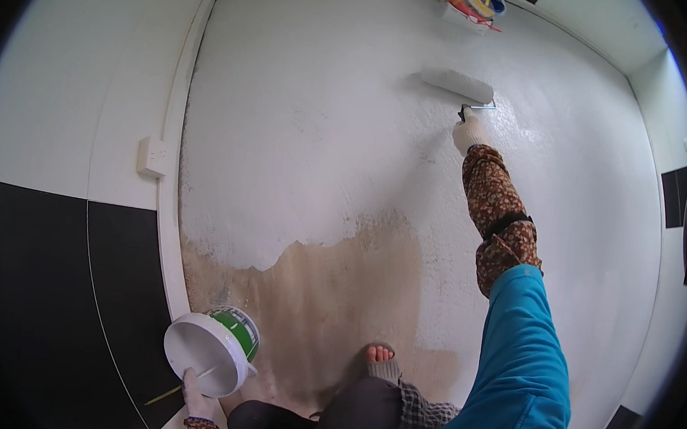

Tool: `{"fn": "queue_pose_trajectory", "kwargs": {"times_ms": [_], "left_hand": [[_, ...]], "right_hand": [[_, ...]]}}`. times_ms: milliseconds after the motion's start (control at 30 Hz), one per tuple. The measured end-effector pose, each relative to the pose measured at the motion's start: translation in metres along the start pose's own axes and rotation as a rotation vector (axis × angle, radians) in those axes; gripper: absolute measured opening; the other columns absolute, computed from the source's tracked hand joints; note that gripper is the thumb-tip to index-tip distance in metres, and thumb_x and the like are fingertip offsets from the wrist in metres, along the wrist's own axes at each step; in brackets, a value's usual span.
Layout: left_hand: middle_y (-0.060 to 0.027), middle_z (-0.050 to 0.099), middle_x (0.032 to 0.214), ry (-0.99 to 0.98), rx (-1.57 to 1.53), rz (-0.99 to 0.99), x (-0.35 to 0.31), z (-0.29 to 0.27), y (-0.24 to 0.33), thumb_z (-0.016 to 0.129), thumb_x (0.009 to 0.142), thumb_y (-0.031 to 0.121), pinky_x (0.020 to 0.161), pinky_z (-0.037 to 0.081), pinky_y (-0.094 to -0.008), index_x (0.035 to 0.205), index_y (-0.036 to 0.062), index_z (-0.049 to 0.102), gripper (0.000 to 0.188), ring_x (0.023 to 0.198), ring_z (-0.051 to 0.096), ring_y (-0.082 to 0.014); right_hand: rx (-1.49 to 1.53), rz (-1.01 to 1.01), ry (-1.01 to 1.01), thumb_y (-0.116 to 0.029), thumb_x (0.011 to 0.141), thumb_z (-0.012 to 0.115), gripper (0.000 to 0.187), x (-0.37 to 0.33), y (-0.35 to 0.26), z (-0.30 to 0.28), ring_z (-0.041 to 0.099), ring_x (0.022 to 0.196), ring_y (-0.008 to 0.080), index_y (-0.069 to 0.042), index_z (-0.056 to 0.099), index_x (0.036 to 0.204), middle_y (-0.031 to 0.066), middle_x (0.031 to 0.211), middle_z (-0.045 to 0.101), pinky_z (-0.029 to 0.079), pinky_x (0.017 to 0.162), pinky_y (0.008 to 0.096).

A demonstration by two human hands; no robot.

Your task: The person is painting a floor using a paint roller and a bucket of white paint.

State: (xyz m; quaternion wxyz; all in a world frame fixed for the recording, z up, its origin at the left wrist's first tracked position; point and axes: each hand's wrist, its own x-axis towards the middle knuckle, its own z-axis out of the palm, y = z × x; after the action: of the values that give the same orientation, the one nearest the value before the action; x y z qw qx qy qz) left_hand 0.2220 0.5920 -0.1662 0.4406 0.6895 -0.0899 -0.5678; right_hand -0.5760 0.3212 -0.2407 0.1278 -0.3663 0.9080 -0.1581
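My right hand [471, 133], in a white knit glove, is closed round the handle of a paint roller [455, 84] at arm's length ahead. The roller's white sleeve lies against a broad surface [285, 132] coated wet white, with a bare brown patch [338, 301] nearer me. At the lower left, my gloved left hand [195, 394] grips the near rim of a white bucket [243, 330] with a green label. The bucket tilts with its mouth toward me, and white paint shows inside. Part of my left hand is cut off by the bucket rim and my sleeve.
A bundle of red, yellow and blue things [474, 1] sits on a white box at the far end. A wall with black tiles [24, 289] and a white outlet box [153, 157] runs along the left. My foot [380, 354] stands on the brown patch.
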Motion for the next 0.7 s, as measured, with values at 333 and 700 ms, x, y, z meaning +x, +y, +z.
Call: {"fn": "queue_pose_trajectory", "kwargs": {"times_ms": [333,700], "left_hand": [[-0.0122,0.048,0.136,0.160,0.128,-0.024,-0.014,0.013,0.003,0.055,0.094,0.039,0.099,0.048,-0.0474,0.138,0.0081,0.043,0.055,0.123,0.051,-0.0296],[-0.0213,0.052,0.120,0.073,0.533,0.248,-0.011,0.000,0.001,0.069,0.083,0.005,0.097,0.047,-0.0433,0.131,-0.0030,0.042,0.056,0.116,0.053,-0.0325]], "right_hand": [[-0.014,-0.166,-0.179,-0.012,0.093,0.045,0.052,-0.047,-0.034,-0.017,0.062,0.104,0.0458,-0.011,0.039,0.145,0.0328,0.107,0.063,0.049,0.088,0.0536],[-0.082,-0.144,-0.300,-0.013,0.095,0.044,0.049,-0.091,-0.037,-0.029,0.065,0.097,0.0445,-0.005,0.039,0.143,0.0331,0.101,0.065,0.051,0.084,0.0517]]}}
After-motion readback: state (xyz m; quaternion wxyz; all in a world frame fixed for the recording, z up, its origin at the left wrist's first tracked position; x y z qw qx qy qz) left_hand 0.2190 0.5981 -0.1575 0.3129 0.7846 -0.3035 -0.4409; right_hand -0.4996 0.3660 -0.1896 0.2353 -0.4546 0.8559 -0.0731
